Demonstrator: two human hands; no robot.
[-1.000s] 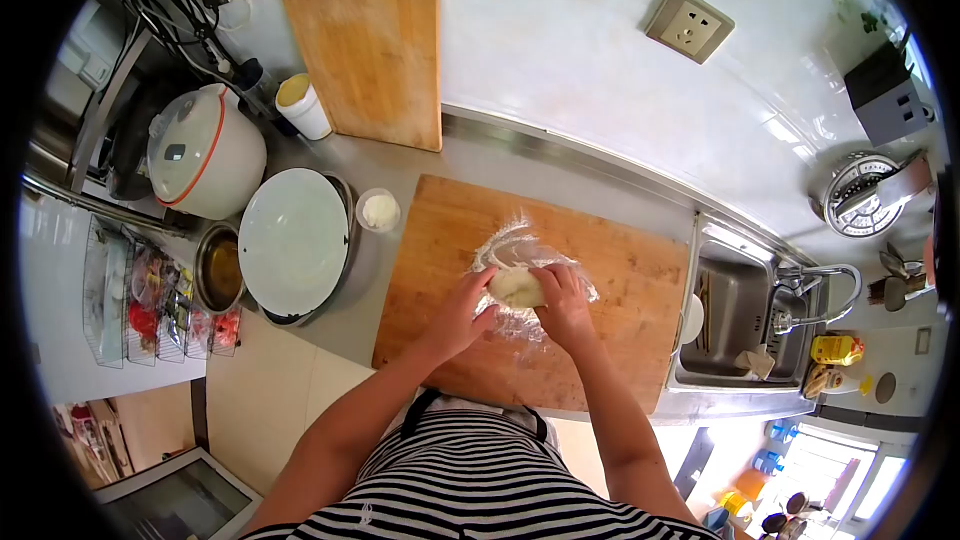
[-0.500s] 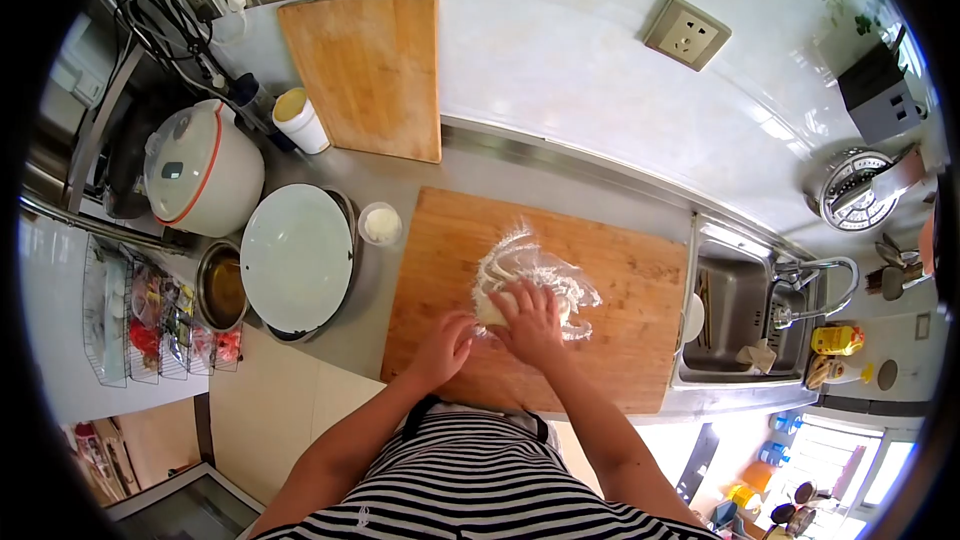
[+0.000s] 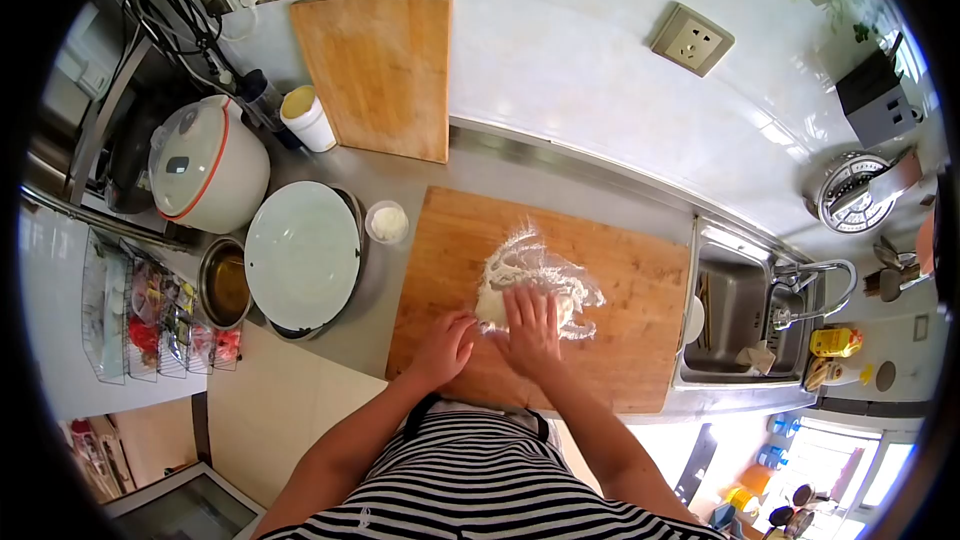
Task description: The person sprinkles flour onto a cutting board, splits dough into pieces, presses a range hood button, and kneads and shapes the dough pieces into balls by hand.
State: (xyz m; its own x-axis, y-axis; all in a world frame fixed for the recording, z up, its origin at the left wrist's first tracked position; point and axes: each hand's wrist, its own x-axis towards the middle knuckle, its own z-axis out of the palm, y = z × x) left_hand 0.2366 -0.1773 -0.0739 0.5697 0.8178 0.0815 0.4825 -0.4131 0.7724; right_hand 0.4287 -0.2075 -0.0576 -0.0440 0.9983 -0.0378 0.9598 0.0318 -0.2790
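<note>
A pale lump of dough (image 3: 491, 308) lies on the wooden cutting board (image 3: 625, 350), with loose white flour (image 3: 520, 258) scattered around its far side. My right hand (image 3: 530, 335) is laid over the dough, fingers stretched out and pointing away from me, hiding part of it. Just left of it, my left hand (image 3: 438, 352) rests on the board with its fingers extended and close together, fingertips right at the dough's near left edge. To the left of the board stands a small bowl of white powder (image 3: 387, 223).
A large white enamel basin (image 3: 302, 255) sits left of the board, with a metal pot (image 3: 224, 283) and a rice cooker (image 3: 212, 165) beyond. Another cutting board (image 3: 378, 75) leans on the wall. At right is the sink (image 3: 730, 290).
My right hand's fingers have gone from curled and spread to straighter and flatter on the dough. The left hand stays almost in place. The view has shifted slightly.
</note>
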